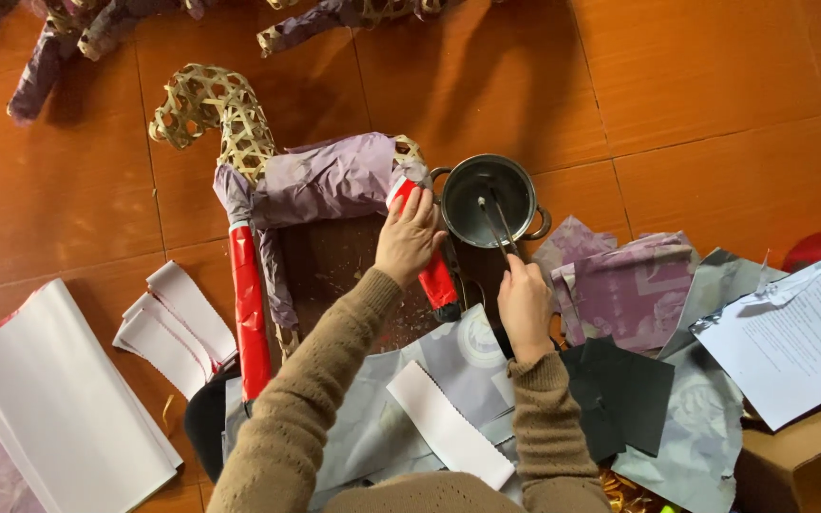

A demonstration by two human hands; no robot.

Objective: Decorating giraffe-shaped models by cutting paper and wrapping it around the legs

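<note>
My left hand (409,236) presses on the rear of a woven bamboo animal frame (223,112), where purple paper (334,176) and a red wrapped leg (434,275) meet. The frame's other red leg (249,313) points toward me. My right hand (525,304) holds a pair of thin sticks (498,223) whose tips dip into a small dark metal pot (486,198) just right of the frame. Both sleeves are brown knit.
White paper sheets (59,399) and folded strips (178,323) lie at left. Grey, purple (634,285) and black paper (624,389) is piled at right, with a printed sheet (795,337) on a cardboard box (810,456). More paper-covered frames (59,38) lie on the tiled floor at the top.
</note>
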